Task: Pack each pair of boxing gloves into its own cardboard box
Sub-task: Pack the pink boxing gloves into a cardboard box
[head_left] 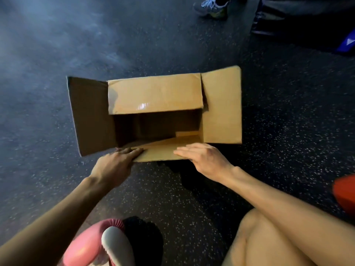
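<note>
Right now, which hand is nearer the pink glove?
Left. The left hand rests on the box's near flap, with the pink glove back beside that forearm; the right hand presses the same flap further right.

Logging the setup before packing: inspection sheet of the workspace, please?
Surface: dark speckled floor; the box sits on it.
Job's things: cardboard box open, side flaps spread, far flap folded over the opening, no glove visible inside; pink boxing glove low by the person's left arm, outside the box.
Clutter: red object at the right edge, cut off, cannot identify.
Grippers: left hand and right hand lie flat on the near flap, fingers straight.
Cables: nothing seen.
Surroundings: another person's shoe and a dark bag on the far side.
</note>
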